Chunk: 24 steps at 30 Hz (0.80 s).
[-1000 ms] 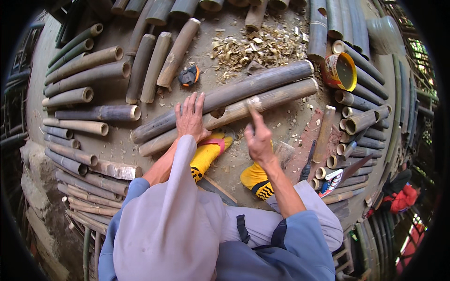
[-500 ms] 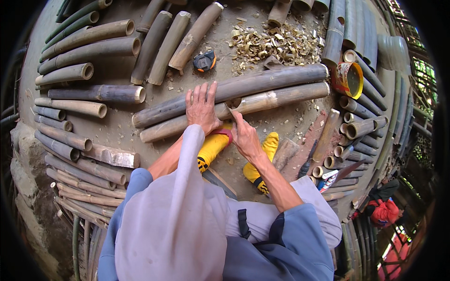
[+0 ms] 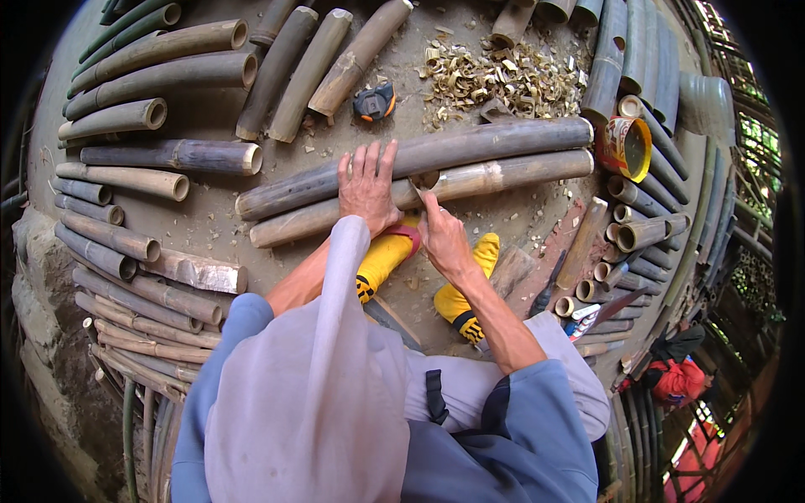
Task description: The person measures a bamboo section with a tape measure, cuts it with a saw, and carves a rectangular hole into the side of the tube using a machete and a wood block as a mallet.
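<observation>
Two long bamboo poles (image 3: 495, 159) are lying side by side on the dusty ground (image 3: 210, 210), touching. The left hand (image 3: 367, 186) is pressing flat across both, fingers spread and gripping nothing. The right hand (image 3: 444, 239) is closing around a small blade (image 3: 422, 191) whose tip is meeting the nearer pole.
</observation>
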### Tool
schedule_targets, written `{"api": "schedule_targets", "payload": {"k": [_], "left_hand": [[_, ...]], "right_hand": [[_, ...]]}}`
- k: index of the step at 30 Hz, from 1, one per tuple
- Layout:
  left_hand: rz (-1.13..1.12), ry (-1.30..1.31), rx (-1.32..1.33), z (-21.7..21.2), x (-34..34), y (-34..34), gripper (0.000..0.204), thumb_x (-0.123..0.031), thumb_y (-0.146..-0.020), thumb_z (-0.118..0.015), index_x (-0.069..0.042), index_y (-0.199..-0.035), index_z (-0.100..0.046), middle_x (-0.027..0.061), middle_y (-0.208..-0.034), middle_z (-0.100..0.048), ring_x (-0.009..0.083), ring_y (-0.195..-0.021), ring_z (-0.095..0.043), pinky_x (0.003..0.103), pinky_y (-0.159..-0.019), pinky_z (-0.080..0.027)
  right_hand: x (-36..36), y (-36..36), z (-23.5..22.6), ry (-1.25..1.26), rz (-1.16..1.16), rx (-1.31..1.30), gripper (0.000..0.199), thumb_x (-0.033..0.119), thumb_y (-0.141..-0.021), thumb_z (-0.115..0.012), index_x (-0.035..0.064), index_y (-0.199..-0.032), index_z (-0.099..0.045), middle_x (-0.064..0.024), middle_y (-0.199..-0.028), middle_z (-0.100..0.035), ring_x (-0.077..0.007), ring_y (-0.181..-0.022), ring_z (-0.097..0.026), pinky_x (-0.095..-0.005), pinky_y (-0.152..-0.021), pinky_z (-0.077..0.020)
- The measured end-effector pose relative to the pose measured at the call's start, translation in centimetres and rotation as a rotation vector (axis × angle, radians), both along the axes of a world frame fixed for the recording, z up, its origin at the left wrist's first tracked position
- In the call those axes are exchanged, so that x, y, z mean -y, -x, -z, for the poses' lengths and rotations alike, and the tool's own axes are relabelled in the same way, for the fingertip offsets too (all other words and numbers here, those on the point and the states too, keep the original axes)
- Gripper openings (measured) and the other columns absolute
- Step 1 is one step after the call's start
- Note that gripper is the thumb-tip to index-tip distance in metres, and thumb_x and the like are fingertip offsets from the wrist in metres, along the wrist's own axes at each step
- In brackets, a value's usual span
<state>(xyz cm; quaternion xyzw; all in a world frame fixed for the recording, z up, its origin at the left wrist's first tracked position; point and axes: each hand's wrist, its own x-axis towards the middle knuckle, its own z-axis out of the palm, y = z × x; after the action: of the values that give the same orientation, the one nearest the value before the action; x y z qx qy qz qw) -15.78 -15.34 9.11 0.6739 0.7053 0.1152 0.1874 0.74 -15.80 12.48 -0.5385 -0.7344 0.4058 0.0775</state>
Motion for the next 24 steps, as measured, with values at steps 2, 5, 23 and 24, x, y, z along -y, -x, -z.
{"api": "schedule_targets", "payload": {"k": [2, 5, 23, 24], "left_hand": [[-0.013, -0.003, 0.009, 0.0, 0.2, -0.2, 0.116, -0.022, -0.041, -0.083, -0.015, -0.143, -0.026, 0.01, -0.134, -0.038, 0.0278, -0.128, -0.034, 0.047, -0.11, -0.02], [-0.023, -0.022, -0.015, 0.9, 0.5, -0.1, 0.12, -0.024, -0.039, -0.084, -0.014, -0.143, -0.026, 0.0106, -0.134, -0.038, 0.0287, -0.128, -0.034, 0.048, -0.111, -0.019], [-0.001, 0.064, -0.028, -0.6, 0.1, -0.1, 0.122, -0.029, -0.039, -0.087, -0.015, -0.143, -0.024, 0.009, -0.135, -0.036, 0.0273, -0.129, -0.032, 0.047, -0.111, -0.018], [-0.006, 0.071, -0.029, -0.8, 0.1, -0.1, 0.122, -0.029, -0.039, -0.087, -0.015, -0.143, -0.024, 0.0089, -0.135, -0.036, 0.0273, -0.129, -0.032, 0.047, -0.111, -0.018]], "right_hand": [[-1.0, 0.5, -1.4, 0.018, 0.022, -0.052, 0.031, 0.001, -0.087, -0.051, 0.0022, -0.118, -0.046, -0.0274, -0.072, -0.059, -0.0476, -0.071, -0.06, -0.05, -0.059, -0.0466], [-3.4, 3.3, -6.6, -0.151, 0.25, -0.343, 0.03, 0.002, -0.088, -0.052, 0.0011, -0.118, -0.046, -0.0272, -0.071, -0.059, -0.0462, -0.07, -0.061, -0.0443, -0.055, -0.0478], [-1.7, -4.0, 0.1, -0.102, 0.026, 0.049, 0.054, 0.004, -0.082, -0.054, 0.01, -0.134, -0.04, -0.0267, -0.076, -0.061, -0.0462, -0.071, -0.06, -0.0551, -0.063, -0.0473], [-1.7, -4.1, 0.1, -0.103, 0.016, 0.053, 0.053, 0.004, -0.083, -0.054, 0.0103, -0.134, -0.04, -0.0267, -0.077, -0.061, -0.0463, -0.071, -0.06, -0.0551, -0.063, -0.0474]]}}
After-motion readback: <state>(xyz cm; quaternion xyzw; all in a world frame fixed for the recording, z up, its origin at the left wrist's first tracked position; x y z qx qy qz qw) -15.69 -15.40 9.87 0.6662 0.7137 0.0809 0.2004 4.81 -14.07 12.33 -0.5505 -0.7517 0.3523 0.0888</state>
